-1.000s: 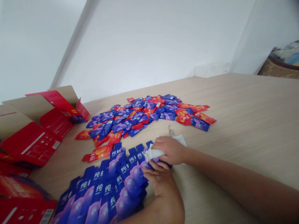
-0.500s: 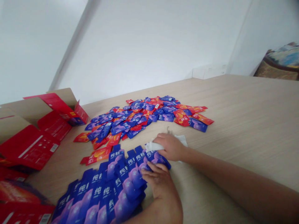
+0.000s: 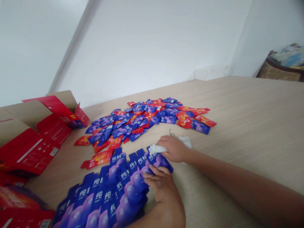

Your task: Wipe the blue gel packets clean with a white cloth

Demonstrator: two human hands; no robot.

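Observation:
A row of overlapping blue and purple sachets (image 3: 111, 190) fans across the near left of the wooden table (image 3: 249, 126). My left hand (image 3: 160, 186) lies on the right end of that row with its fingers curled down on the last sachets. My right hand (image 3: 174, 148) is closed round a white cloth (image 3: 158, 148), which it holds against the top edge of the last blue sachet (image 3: 158, 160). Part of the cloth sticks out behind the hand.
A loose heap of red and blue sachets (image 3: 147, 118) lies further back on the table. Opened red cardboard boxes (image 3: 35, 136) stand and lie at the left edge. A cushioned seat (image 3: 282, 63) shows at the far right, by the white wall.
My right hand with the cloth has slid a little up and back off the last sachet, so its printed face shows more. The left hand has stayed on the row.

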